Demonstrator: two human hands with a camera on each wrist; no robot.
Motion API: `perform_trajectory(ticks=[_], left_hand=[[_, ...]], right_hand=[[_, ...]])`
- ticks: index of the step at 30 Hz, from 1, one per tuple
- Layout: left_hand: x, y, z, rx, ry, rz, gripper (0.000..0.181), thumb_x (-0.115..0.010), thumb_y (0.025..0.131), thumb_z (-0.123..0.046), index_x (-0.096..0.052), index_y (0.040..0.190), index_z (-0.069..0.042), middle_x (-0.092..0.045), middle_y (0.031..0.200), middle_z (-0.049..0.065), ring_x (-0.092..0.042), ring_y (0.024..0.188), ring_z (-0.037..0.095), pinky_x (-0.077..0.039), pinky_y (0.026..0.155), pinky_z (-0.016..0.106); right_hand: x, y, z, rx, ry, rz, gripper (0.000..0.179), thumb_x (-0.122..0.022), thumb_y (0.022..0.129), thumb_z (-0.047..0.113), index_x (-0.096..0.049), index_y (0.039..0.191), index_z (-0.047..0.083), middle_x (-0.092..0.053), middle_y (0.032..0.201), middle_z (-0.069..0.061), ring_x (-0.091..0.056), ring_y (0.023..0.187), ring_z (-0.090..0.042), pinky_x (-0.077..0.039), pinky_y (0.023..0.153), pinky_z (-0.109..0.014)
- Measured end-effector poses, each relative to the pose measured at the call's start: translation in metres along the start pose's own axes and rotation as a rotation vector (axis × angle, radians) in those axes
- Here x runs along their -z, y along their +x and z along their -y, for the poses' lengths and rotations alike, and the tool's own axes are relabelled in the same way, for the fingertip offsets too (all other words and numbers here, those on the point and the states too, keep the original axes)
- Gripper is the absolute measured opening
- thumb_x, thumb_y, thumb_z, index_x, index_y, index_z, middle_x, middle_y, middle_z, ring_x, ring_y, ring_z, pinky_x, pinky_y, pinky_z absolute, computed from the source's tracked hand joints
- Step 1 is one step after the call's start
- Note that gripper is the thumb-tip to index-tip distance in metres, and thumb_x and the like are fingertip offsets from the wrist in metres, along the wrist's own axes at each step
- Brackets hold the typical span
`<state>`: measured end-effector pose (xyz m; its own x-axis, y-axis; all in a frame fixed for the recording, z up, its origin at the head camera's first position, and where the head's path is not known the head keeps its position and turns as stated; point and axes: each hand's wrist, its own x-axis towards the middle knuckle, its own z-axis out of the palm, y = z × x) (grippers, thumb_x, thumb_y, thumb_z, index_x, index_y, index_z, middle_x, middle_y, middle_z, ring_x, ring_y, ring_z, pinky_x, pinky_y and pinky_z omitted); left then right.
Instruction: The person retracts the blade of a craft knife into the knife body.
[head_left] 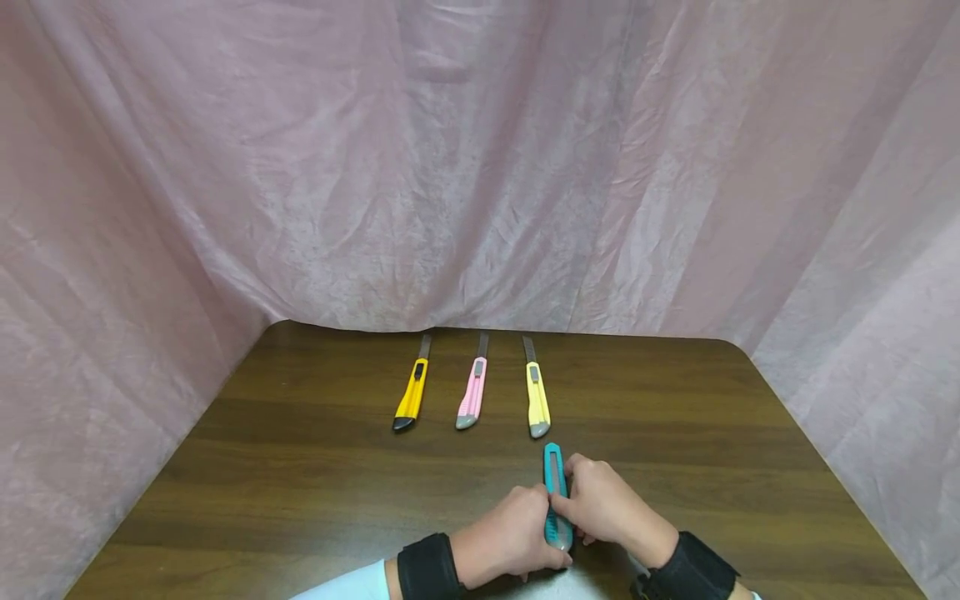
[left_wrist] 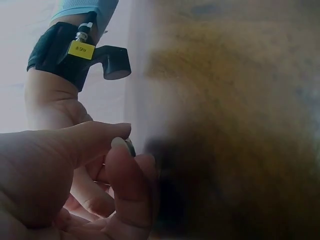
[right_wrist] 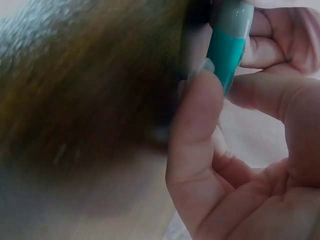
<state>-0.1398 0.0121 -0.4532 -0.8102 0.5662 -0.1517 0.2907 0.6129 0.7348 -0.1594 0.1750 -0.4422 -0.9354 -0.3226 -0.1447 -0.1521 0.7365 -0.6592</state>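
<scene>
A teal box cutter (head_left: pixel 554 467) with a grey end cap is held between both hands near the front of the table, its cap end toward the body. No blade shows past its far end. My left hand (head_left: pixel 510 533) grips the lower part from the left, thumb near the cap. From the right, my right hand (head_left: pixel 609 507) pinches the middle between thumb and fingers. In the right wrist view the teal handle (right_wrist: pixel 227 55) passes between the fingertips. The left wrist view shows only a sliver of it, mostly hidden by fingers.
Farther back, an orange-yellow box cutter (head_left: pixel 412 390), a pink one (head_left: pixel 472 392) and a pale yellow one (head_left: pixel 537 400) lie in a row, blades extended away from me. The wooden table (head_left: pixel 300 467) ends at a pinkish curtain (head_left: pixel 450 167) behind and at both sides.
</scene>
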Motion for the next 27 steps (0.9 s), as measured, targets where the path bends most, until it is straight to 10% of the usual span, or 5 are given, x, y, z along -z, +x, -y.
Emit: perform_trajectory(ticks=[27], left_hand=[[-0.0030, 0.0040, -0.0059, 0.094, 0.120, 0.021, 0.060, -0.084, 0.071, -0.027, -0.049, 0.109, 0.004, -0.049, 0.069, 0.005, -0.050, 0.034, 0.009, -0.045, 0.032, 0.020]], right_hand=[[-0.0027, 0.0007, 0.0005, -0.031, -0.070, -0.010, 0.037, -0.065, 0.089, 0.023, -0.051, 0.106, -0.007, -0.052, 0.057, -0.002, -0.052, 0.034, -0.008, -0.047, 0.031, -0.025]])
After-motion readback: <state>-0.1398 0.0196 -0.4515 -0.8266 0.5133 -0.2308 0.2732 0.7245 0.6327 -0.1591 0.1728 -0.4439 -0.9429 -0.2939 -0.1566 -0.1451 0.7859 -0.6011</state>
